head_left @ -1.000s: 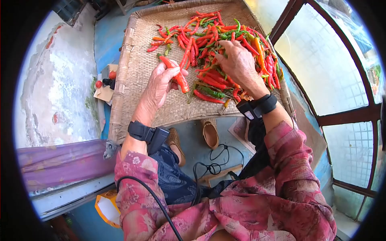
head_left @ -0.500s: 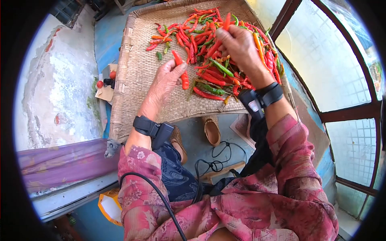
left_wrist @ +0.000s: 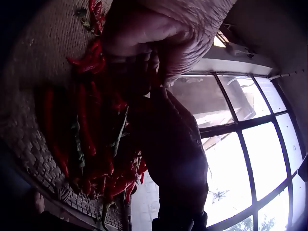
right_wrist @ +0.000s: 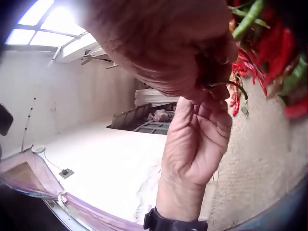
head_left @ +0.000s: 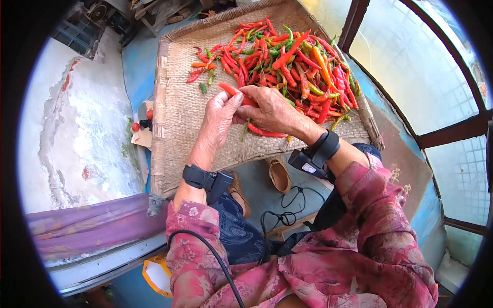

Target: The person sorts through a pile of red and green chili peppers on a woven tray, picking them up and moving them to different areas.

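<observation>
A red chili pepper (head_left: 232, 91) sticks out from between the two hands, over the near left part of a woven tray (head_left: 177, 118). The left hand (head_left: 215, 120) pinches it between thumb and fingers. Against those fingertips, the right hand (head_left: 275, 110) has its fingers curled round the pepper's right end. In the right wrist view a thin dark stem (right_wrist: 237, 86) pokes out by the right hand's fingertips (right_wrist: 211, 89). Whether more than one pepper is held, I cannot tell. Behind and right of the hands lies a heap of red, green and orange peppers (head_left: 303, 77).
Small green pieces (head_left: 203, 88) lie left of the heap. A peeling wall (head_left: 92, 133) and purple cloth (head_left: 97, 223) are on the left, framed window panes (head_left: 416, 66) on the right. A black cable (head_left: 287, 218) and shoes (head_left: 279, 175) are on the floor below the tray.
The right hand has come left and down from over the heap to meet the left hand. The left hand still grips a red pepper. The head view has shifted slightly.
</observation>
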